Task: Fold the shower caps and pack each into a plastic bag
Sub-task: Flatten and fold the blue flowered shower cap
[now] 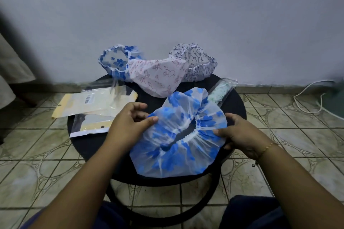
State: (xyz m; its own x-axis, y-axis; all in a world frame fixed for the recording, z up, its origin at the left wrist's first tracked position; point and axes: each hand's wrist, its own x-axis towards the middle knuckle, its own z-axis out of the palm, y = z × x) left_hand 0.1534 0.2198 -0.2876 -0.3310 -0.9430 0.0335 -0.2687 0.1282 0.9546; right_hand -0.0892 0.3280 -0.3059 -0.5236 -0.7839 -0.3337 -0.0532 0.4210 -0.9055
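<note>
A white shower cap with blue flowers [178, 135] lies spread on the round black table [89, 147], its elastic opening facing up. My left hand [128, 121] pinches its left edge and my right hand [240, 134] grips its right edge. Behind it sit three more caps: a blue-flowered one [116, 61], a pink-patterned one [156, 76] and a dark-blue-patterned one [197, 63]. Plastic bags with yellow backing [96, 102] lie at the table's left. One bag holding a folded green-white cap [220, 91] rests at the right.
The table stands close to a pale wall on a tiled floor [279, 115]. A white cable [307, 95] runs along the floor at the right. Fabric [11, 65] hangs at the far left. My knees show at the bottom.
</note>
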